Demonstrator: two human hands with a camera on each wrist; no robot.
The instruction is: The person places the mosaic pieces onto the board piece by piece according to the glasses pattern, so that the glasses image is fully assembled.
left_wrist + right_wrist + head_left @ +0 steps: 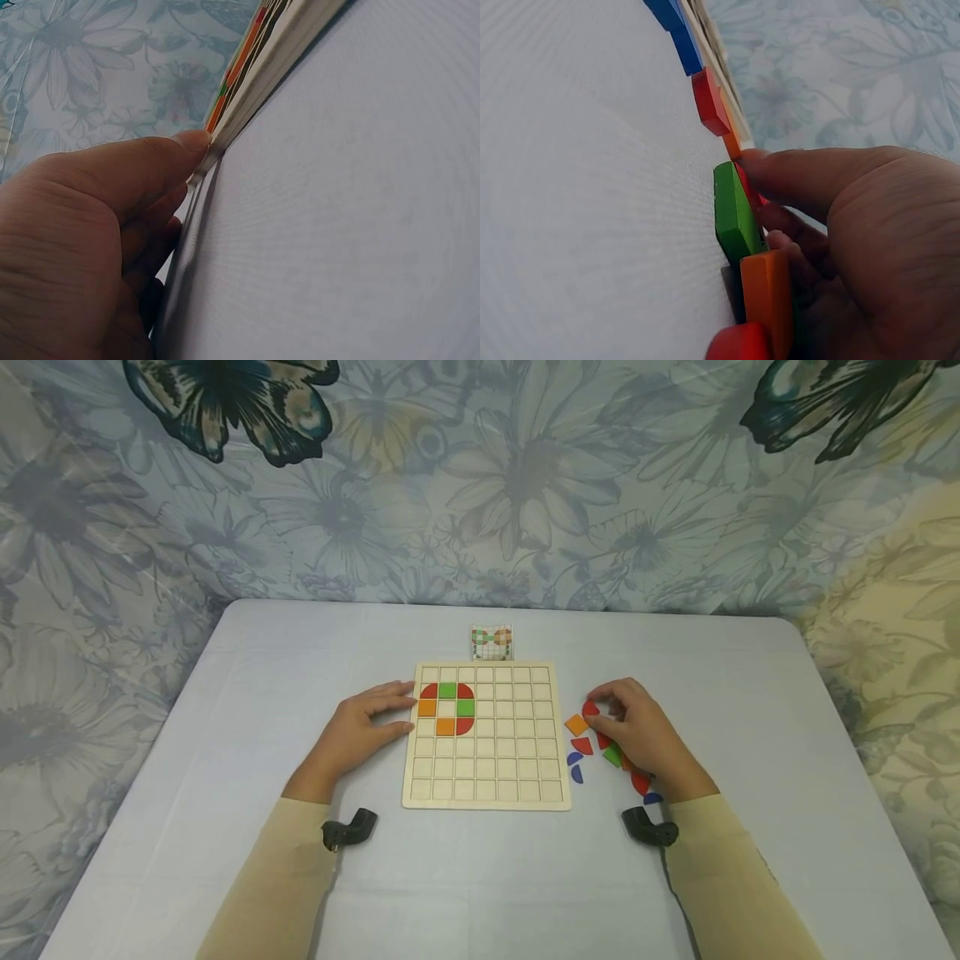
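Note:
A cream grid board lies on the table, with red, green and orange tiles set in a ring at its upper left; a red rounded tile ends the ring's lower right. My left hand rests its fingertips and thumb against the board's left edge; in the left wrist view the thumb touches the rim. To the right of the board, my right hand pinches a red rounded tile between thumb and fingers, low over the loose pieces. An orange square tile lies beside those fingers.
A small printed pattern card stands behind the board. Loose pieces lie right of the board: a red tile, blue half-rounds, a green tile and an orange one. A flowered cloth hangs behind the table.

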